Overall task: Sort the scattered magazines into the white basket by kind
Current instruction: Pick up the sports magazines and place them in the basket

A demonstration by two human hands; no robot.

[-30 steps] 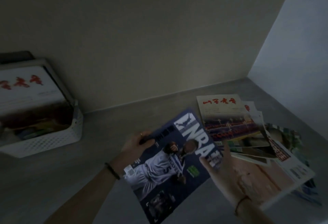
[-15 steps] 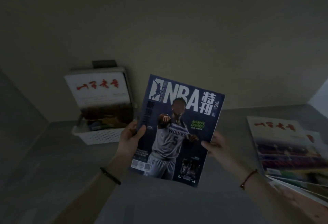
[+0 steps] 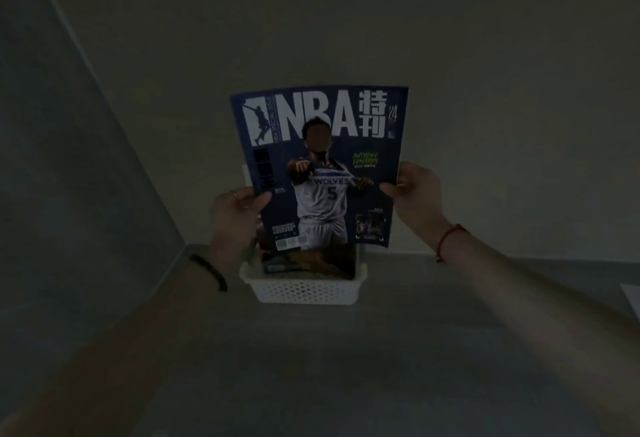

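Grip first: you've got the NBA magazine (image 3: 322,166) upright, cover toward you. Your left hand (image 3: 235,214) pinches its left edge, thumb on the cover and the other fingers behind, out of sight. Your right hand (image 3: 415,194) pinches the right edge the same way. That two-sided hold keeps the thin pages flat & lets you steer the bottom edge, which hangs just above the white basket (image 3: 304,289), set at the far side of the grey counter (image 3: 346,350) by the wall. Looks like you're lining it up to drop in standing, in front of the mags already in there (image 3: 311,261). Their covers are mostly hidden, so can't tell their kind; check before slotting.

Writing on the cover:
- Title: big white "NBA" + 特刊, w/ "24" at top right.
- Green script: seems to say "ANTHONY EDWARDS".
- Jersey: "WOLVES 5".
- Too small to read: vertical print by the silhouette logo and the code patches low left.
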